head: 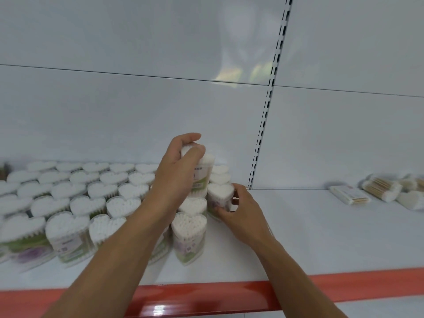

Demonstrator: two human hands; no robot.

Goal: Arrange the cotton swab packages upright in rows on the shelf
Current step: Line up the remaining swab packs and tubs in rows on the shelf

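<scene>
Head camera view: A person's left hand (176, 177), at the centre of the frame, curls its fingers and thumb over the top of a heart-shaped cotton swab package (205, 172), whose top is well above the tops of the packages around it. Just to the right, the right hand (243, 212) wraps its fingers round the side of another heart-shaped package (220, 195), which stands upright on the white shelf (321, 237) at the right end of the display. In front of both, a third package (189, 235) stands upright nearest the shelf's red front edge (229, 294). Rows of upright heart-shaped packages (80, 203) fill the shelf across the left half of the frame, blurred towards the edge. At the far right, well apart from the rows, flat packs of wooden-stick swabs (350, 195) lie on their sides. A slotted metal upright (266, 115) runs up the white back panel (137, 111) behind the hands.
</scene>
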